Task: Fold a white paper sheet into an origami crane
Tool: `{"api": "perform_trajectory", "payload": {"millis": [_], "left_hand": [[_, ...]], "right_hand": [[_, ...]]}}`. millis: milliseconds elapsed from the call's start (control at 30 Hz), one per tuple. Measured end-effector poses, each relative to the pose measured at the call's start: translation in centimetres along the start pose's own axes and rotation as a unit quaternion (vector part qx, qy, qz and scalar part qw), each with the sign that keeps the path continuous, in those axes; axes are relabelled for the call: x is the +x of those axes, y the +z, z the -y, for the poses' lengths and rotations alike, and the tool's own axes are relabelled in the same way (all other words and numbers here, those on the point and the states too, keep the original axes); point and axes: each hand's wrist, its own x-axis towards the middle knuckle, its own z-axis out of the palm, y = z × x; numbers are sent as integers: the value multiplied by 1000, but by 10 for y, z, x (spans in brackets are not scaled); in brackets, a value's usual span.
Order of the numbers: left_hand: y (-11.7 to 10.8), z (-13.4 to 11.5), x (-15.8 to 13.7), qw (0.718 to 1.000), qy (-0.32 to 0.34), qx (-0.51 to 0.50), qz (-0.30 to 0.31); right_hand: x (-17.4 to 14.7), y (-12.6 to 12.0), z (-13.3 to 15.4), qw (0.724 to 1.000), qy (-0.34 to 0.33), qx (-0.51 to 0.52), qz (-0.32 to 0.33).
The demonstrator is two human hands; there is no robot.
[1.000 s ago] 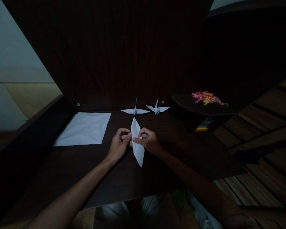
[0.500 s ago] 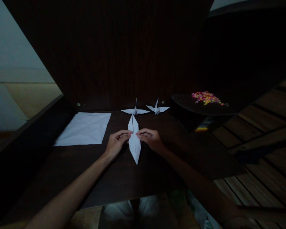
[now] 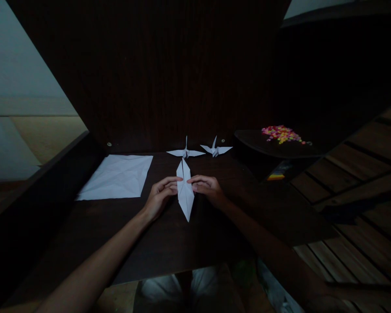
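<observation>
A long, diamond-shaped piece of folded white paper (image 3: 185,193) is between my two hands, one point toward me and a slit running down its far half. My left hand (image 3: 161,193) grips its left edge with curled fingers. On the opposite edge, my right hand (image 3: 210,189) holds the paper between thumb and fingers. Just beyond the far tip stands a white paper crane (image 3: 186,153) with spread wings. A second paper crane (image 3: 215,150) sits to its right. The undersides of the fingers are hidden.
A creased white paper sheet (image 3: 117,176) lies on the dark desk (image 3: 156,248) at left. Small colourful pieces (image 3: 283,134) are heaped on a raised curved shelf (image 3: 247,138) at right. A dark upright panel (image 3: 169,78) closes off the back, and a low side board (image 3: 45,178) borders the left.
My thumbs have slid from the paper's face outward to its edges. The folded paper stays in nearly the same place, and the view has shifted slightly.
</observation>
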Motion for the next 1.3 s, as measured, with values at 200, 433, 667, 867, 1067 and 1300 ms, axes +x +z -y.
{"api": "perform_trajectory", "payload": {"millis": [200, 433, 667, 867, 1067, 1300], "left_hand": [[0, 0, 0, 1000, 0, 11, -6], [-4, 3, 2, 1000, -2, -23, 17], [2, 0, 0, 1000, 5, 13, -7], [4, 2, 1, 997, -3, 63, -39], [5, -1, 0, 997, -1, 73, -41], [5, -3, -1, 997, 2, 71, -35]], "right_hand": [[0, -1, -2, 999, 9, 30, 24], [0, -2, -3, 998, 7, 42, 39], [-1, 0, 1, 1000, 9, 7, 16], [1, 7, 2, 999, -17, -8, -28], [2, 7, -2, 999, -26, 5, -31], [-1, 7, -1, 999, -35, -6, -8]]}}
